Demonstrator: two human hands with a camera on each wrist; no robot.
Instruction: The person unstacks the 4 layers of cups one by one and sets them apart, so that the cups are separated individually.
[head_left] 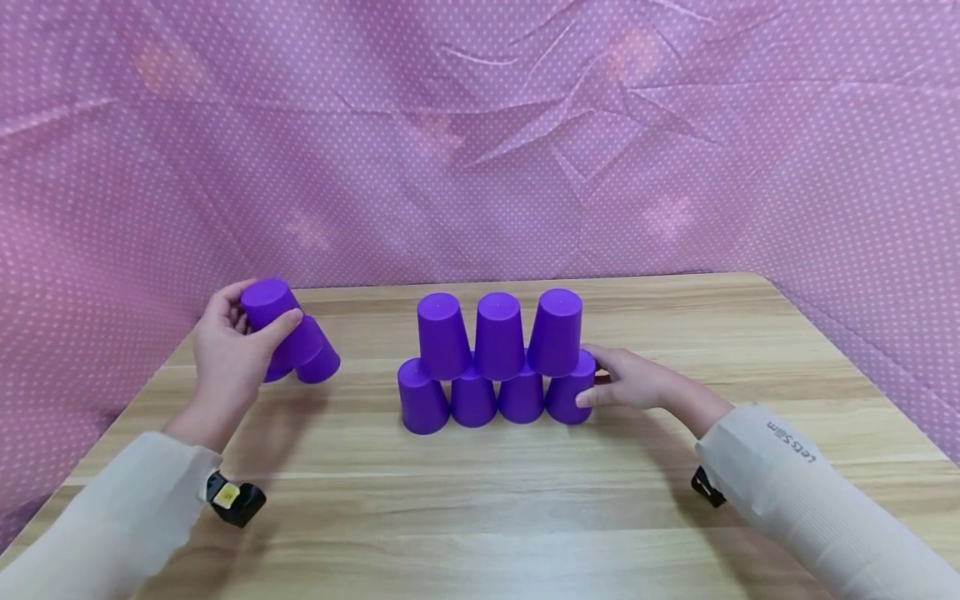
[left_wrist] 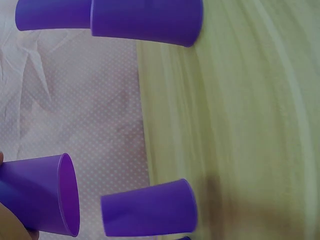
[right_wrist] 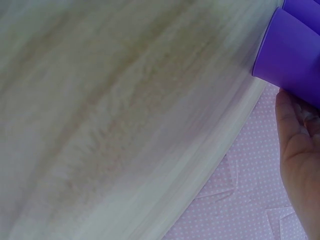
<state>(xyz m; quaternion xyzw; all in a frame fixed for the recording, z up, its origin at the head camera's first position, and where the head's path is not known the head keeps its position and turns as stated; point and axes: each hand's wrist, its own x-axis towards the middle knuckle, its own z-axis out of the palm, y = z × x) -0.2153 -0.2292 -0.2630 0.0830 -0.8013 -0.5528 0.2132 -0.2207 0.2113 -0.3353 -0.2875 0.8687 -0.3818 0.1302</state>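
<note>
Here, left hand (head_left: 231,346) grasping an inverted purple cup (head_left: 268,305), right hand (head_left: 633,380) clasping the lower rightmost cup (head_left: 566,400) of a two-tier stack (head_left: 498,340).

A: so where do the cams sit?
B: head one looks forward and down across the table (head_left: 480,517) at the dotted cloth (head_left: 450,192). wrist ones are way closer, left turned sideways, right tilted.
A: overlap?
B: head and right wrist both catch the right hand (head_left: 628,380) at a purple cup (head_left: 565,398).

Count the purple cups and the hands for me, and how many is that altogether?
Purple cups: 10 visible (7 stacked, 3 at the left)
Left hand and right hand: 2
Total: 12
</note>
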